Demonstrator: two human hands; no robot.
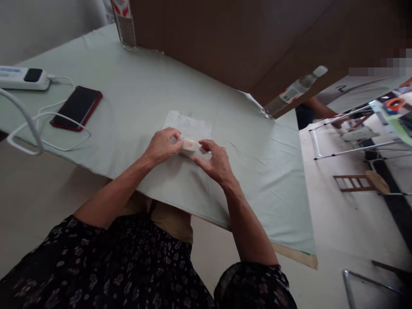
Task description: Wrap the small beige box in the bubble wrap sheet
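Observation:
A small pale, cream-coloured block with a pinkish patch on its face lies on the cloth between my hands. It looks like a small box or packet, but its kind is not plain. At its left end my left hand pinches with thumb and curled forefinger. My right hand is at the other end, thumb and forefinger spread apart, with something thin and see-through near the fingertips. Just behind the block a thin whitish sheet lies flat, partly covered by the hands.
The table has a pale green cloth. A phone, a white cable and a power strip lie to the left. A large brown cardboard panel stands behind, flanked by plastic bottles. Another person's arm shows beyond.

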